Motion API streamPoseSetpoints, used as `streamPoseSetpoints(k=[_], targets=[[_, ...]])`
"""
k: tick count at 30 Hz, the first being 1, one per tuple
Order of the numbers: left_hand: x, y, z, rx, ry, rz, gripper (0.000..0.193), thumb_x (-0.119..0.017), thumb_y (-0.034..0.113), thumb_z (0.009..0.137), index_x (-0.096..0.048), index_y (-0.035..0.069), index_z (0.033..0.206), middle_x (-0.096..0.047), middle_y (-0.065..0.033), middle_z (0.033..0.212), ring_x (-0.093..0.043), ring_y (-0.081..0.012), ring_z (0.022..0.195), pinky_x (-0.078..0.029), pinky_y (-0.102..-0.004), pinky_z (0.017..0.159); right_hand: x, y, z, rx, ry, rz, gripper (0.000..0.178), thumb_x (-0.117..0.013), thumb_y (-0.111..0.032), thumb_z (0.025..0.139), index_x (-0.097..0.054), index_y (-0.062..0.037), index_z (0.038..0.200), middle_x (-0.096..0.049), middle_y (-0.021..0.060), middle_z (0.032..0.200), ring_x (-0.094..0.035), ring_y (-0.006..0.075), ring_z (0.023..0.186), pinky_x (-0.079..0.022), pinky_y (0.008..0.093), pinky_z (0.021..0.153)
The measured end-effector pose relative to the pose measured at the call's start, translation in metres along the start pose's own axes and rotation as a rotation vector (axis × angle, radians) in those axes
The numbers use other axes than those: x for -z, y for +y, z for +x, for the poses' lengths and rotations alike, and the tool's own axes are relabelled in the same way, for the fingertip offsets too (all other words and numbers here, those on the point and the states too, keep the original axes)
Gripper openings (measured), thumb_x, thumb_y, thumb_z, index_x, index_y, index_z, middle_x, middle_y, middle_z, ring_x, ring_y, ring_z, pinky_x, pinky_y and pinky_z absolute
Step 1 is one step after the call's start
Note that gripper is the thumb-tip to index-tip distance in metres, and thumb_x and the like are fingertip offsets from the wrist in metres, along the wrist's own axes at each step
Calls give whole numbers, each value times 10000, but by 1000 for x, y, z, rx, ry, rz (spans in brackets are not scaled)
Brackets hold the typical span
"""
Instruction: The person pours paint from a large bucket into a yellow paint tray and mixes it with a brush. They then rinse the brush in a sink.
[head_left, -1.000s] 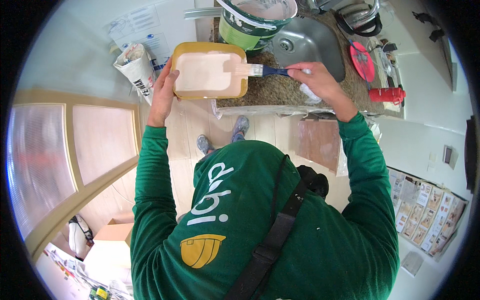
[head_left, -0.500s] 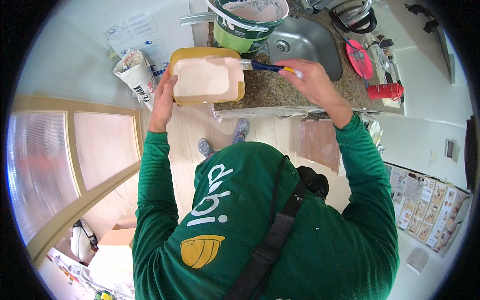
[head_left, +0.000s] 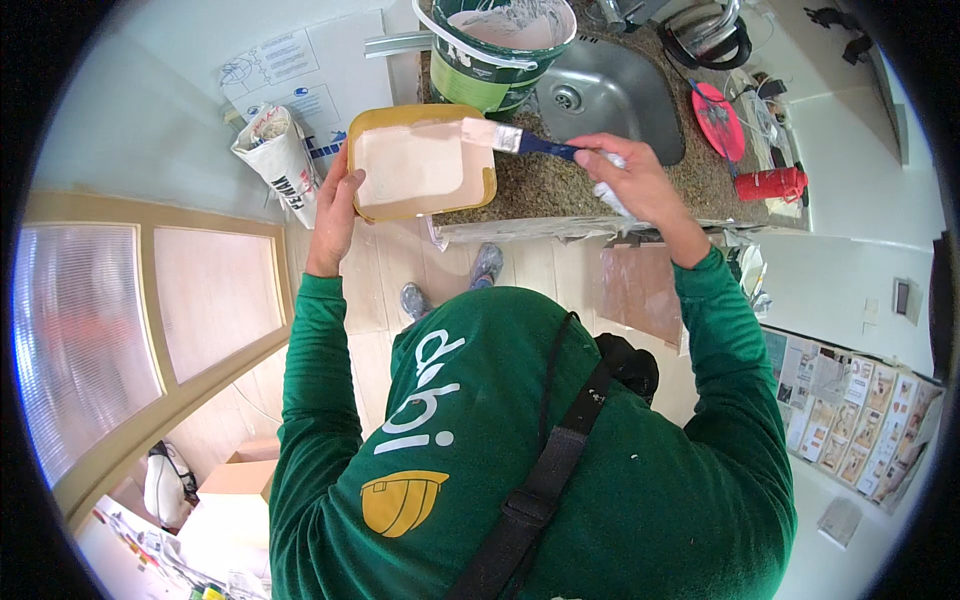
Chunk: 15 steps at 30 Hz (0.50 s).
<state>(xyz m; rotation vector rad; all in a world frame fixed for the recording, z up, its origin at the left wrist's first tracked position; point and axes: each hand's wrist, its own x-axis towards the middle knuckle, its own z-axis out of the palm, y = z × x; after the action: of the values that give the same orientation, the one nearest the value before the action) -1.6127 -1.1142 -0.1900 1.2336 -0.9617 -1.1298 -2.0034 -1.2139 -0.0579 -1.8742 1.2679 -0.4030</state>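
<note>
My left hand (head_left: 336, 207) grips the left side of a yellow-rimmed paint tray (head_left: 483, 192), thumb over its rim. Pale pinkish paint lies in the tray, which is held out at the front edge of the counter. In my right hand (head_left: 632, 178) is a paintbrush (head_left: 540, 145) with a dark blue handle. Its bristles are coated in the pale paint and hang over the tray's right side. Something white, perhaps a cloth or paper, shows under the fingers of that hand.
Behind the tray a green paint bucket (head_left: 490, 85) stands on the speckled counter (head_left: 560, 190), beside a steel sink (head_left: 625, 95). Further right are a kettle (head_left: 705, 35), a pink plate (head_left: 718, 125) and a red roll (head_left: 770, 184). A white bag (head_left: 275, 155) leans at the left.
The brush has lifted from the paint, so its coated bristles now show above the tray's right side. The tray has shifted slightly right and toward me.
</note>
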Motion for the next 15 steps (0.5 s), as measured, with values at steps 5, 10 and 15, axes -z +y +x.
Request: streamPoseSetpoints(k=[5,10,15], targets=[[-4,0,-6,25,25,-8,645,-514,179,1025,-343,5,1622,-479,-105,1585,-455,-186,1424,-329,-305,1188,-10,14,3,-129,-53,-26,311,-693,-299,1008,-745,-88,1230,-702,29,861,-604,108,812,-503,292,773],[-3,-5,-11,-32,34,64,630,-494,162,1026,-350,5,1619,-475,-113,1588,-435,-194,1443,-297,-318,1211,28,38,-22,-181,25,88,305,-691,-302,1010,-761,-100,1228,-650,-4,805,-565,85,738,-467,263,687],[4,-13,-21,-14,34,-16,623,-473,188,1030,-357,-10,1610,-462,-133,1597,-424,-213,1455,-280,-330,1222,42,45,-49,-245,104,440,328,-735,-277,990,-746,-76,1248,-627,-30,778,-560,48,697,-443,217,639]])
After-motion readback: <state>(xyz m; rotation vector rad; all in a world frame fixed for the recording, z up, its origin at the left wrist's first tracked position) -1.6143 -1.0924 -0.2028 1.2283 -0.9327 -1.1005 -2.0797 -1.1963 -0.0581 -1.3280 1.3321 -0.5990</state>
